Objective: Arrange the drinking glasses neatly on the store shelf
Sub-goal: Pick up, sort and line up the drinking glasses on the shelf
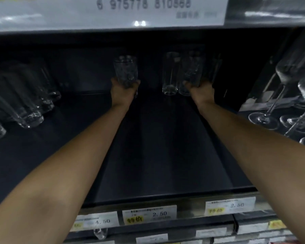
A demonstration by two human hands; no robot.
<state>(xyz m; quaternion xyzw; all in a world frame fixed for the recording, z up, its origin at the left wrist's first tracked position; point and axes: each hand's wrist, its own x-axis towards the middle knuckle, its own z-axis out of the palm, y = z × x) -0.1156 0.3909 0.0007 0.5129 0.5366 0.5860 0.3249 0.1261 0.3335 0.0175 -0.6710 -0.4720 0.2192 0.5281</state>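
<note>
Far back on the shelf (165, 155): left hand (121, 92) grips one glass (125, 73), right hand (202, 90) grips another (191, 71), touching a standing glass (170, 73). Risk: nudging it over.

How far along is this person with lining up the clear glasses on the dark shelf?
Early on. Done: one tall clear glass stands at the back. In hand: the left hand grips a clear tumbler, the right hand grips a second tumbler beside the standing one. Left: placing both and filling the dark shelf forward.
</note>
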